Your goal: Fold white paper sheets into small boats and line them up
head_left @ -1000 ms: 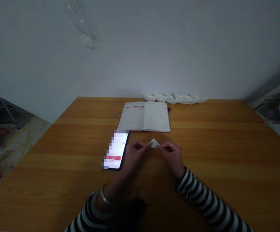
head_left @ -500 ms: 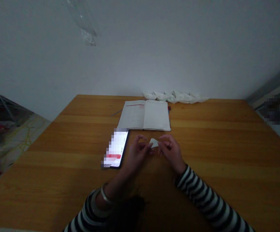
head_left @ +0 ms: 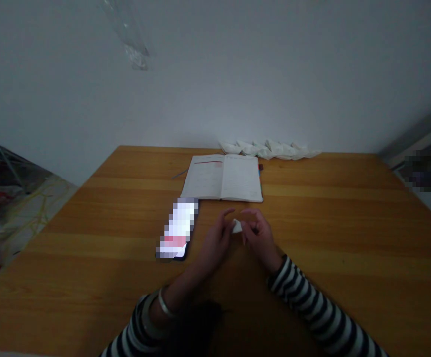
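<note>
My left hand (head_left: 216, 238) and my right hand (head_left: 259, 236) meet over the middle of the wooden table (head_left: 349, 238), just in front of an open notebook (head_left: 223, 184). Between their fingertips is a small folded piece of white paper (head_left: 236, 226). Both hands have fingers curled and pinched on it; most of the paper is hidden by the fingers. I wear striped sleeves and a bracelet on the left wrist. A lit phone (head_left: 178, 229) lies flat just left of my left hand.
A row of several folded white paper pieces (head_left: 267, 148) lies along the table's far edge against the white wall. A pen (head_left: 179, 174) lies left of the notebook. Cluttered floor shows at the left, a blurred object at the right.
The hands have drawn closer together and a little nearer to me. The paper piece, plainly seen as a small triangle before, is now mostly covered by the fingers.
</note>
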Demonstrator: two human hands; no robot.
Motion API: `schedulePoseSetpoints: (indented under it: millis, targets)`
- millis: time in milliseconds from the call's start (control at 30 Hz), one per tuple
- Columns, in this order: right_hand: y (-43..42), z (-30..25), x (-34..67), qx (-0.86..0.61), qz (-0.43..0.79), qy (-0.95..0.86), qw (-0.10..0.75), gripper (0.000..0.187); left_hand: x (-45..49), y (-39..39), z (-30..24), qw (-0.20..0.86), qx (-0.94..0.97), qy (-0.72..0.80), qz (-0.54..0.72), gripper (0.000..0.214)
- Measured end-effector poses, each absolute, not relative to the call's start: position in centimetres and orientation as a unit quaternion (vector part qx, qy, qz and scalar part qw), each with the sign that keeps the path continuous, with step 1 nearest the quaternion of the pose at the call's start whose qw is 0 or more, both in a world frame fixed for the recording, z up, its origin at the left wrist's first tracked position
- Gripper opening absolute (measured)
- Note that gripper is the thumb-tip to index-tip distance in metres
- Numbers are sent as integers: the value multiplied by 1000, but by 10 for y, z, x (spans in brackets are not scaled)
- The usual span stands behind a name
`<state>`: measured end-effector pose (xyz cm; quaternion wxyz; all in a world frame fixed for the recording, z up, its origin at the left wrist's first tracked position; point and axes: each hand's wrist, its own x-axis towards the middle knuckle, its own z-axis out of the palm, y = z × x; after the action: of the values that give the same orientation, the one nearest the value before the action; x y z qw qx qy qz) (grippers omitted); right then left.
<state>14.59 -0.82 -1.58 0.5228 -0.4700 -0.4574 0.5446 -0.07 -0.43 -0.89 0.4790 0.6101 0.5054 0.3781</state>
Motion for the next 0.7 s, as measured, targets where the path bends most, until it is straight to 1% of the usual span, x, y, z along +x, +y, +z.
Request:
schedulePoseSetpoints:
  millis: [67, 133, 267, 400, 500, 600, 700]
  targets:
    - [-9, -14, 144, -457, 562, -471, 504, 41, 1, -7, -6, 515, 592, 480, 392, 42]
    - [-10, -13, 143, -449, 568, -476, 499, 46, 3, -10, -4, 561, 563, 447, 410, 44]
    - [-12, -14, 143, -431, 580, -466, 511, 49, 6, -9, -4, 617, 518, 419, 419, 46]
    - [-14, -16, 145, -425, 588, -471, 502, 51, 2, -4, -8, 636, 538, 391, 392, 44]
    - [-15, -15, 147, -404, 613, -463, 496, 56, -1, -3, -10, 612, 532, 408, 420, 42]
    - [-14, -12, 149, -383, 618, -463, 507, 60, -3, -2, -10, 527, 581, 449, 428, 33]
    - [-11, -12, 149, -384, 608, -465, 515, 47, -4, -2, -4, 451, 661, 443, 405, 22]
